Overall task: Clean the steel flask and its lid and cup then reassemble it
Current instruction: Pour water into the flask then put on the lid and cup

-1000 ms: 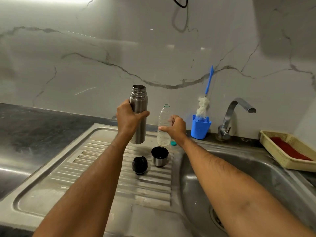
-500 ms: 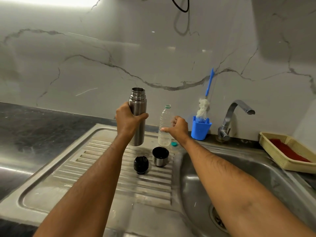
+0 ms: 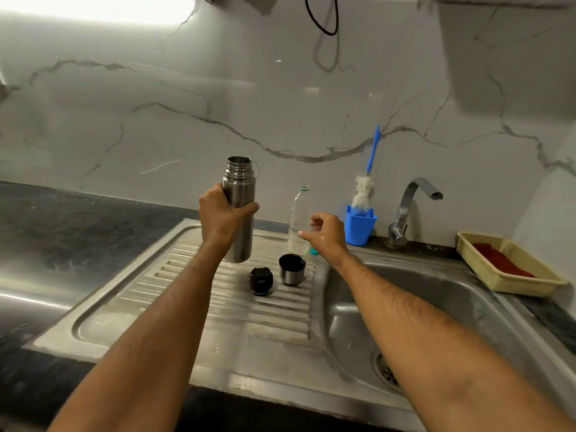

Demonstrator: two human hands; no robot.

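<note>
The cylindrical brushed-steel flask [image 3: 239,210] stands upright in the air above the ribbed steel drainboard [image 3: 174,294], its threaded mouth uncovered. The left hand [image 3: 222,219] grips it around the upper body, fingers wrapped behind and thumb across the front. On the drainboard, just in front of the flask's base, lies the round black flask lid [image 3: 261,280]; just to the right of that lid stands the small steel cup [image 3: 292,269] with its dark inside facing up. The right hand [image 3: 325,233] hovers beside the cup's far side with its fingers loosely curled, holding nothing, close to a clear plastic water bottle [image 3: 298,219] that stands uncapped behind the cup. A small teal cap [image 3: 313,251] lies at the bottle's foot. Further right of the cup, a blue plastic holder [image 3: 359,226] carries a blue-handled bottle brush [image 3: 363,190], next to a curved steel tap [image 3: 408,207] over the sink basin [image 3: 436,294]. A woven beige tray [image 3: 508,280] with red contents sits on the dark tabletop [image 3: 78,226] beyond the basin.
</note>
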